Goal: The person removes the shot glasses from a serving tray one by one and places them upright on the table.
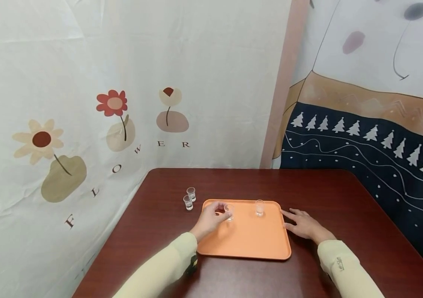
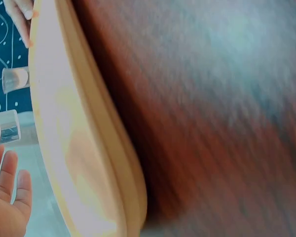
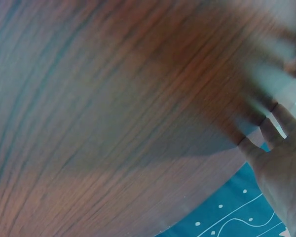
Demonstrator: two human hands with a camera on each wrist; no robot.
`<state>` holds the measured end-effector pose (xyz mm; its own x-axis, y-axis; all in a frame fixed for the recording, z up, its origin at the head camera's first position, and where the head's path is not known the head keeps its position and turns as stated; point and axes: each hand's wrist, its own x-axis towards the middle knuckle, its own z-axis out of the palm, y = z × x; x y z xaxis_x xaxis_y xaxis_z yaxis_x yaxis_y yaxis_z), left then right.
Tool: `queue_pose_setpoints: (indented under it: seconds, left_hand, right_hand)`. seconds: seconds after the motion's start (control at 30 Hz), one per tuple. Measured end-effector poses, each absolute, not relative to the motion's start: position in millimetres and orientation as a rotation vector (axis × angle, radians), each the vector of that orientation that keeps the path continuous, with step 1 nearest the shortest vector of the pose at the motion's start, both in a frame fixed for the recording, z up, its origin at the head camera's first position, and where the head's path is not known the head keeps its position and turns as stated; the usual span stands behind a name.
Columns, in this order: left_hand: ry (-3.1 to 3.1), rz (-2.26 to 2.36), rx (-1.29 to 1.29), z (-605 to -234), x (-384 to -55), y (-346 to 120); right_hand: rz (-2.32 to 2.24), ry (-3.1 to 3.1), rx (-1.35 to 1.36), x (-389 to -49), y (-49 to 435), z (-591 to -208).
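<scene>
My left hand [image 1: 210, 218] is over the left part of an orange tray [image 1: 252, 242], pinching a small clear shot glass [image 1: 230, 210] between thumb and fingers. In the left wrist view this shot glass [image 2: 9, 127] shows at the left edge, beside the fingers [image 2: 6, 173] of that hand; the thumb is out of sight there. A second shot glass [image 1: 259, 209] stands upright near the tray's far right corner. With fingers spread, my right hand [image 1: 304, 224] rests at the tray's right edge, fingertips right at the rim. It holds nothing.
Two more clear shot glasses, a nearer one [image 1: 188, 203] and a farther one [image 1: 191, 193], stand on the dark red-brown table [image 1: 151, 244] left of the tray. Behind the table hang a pale flower-print cloth [image 1: 218, 103] and a dark blue tree-print cloth [image 1: 360, 165].
</scene>
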<state>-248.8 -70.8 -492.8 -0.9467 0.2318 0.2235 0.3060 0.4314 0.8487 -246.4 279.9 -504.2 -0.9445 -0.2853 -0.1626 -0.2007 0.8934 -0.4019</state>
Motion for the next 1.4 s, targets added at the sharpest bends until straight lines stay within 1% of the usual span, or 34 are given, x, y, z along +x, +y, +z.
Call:
queue_pose_setpoints:
  seconds: [0.17, 0.37, 1.03, 1.4]
  left_hand:
    - [-2.599, -1.536, -0.412, -488, -252, -83]
    - [-2.527, -1.544, -0.389, -483, -252, -96]
    - [-2.49, -1.433, -0.112, -494, -251, -161]
    - [-2.458, -1.398, -0.014, -506, -252, -186]
  right_hand:
    - [-0.567, 2.85, -0.375, -247, 280, -504]
    - [-0.56, 2.853, -0.372, -246, 284, -504]
    - [-0.557, 2.845, -0.354, -247, 279, -503]
    - [-0.557, 2.854, -0.353, -248, 279, -506]
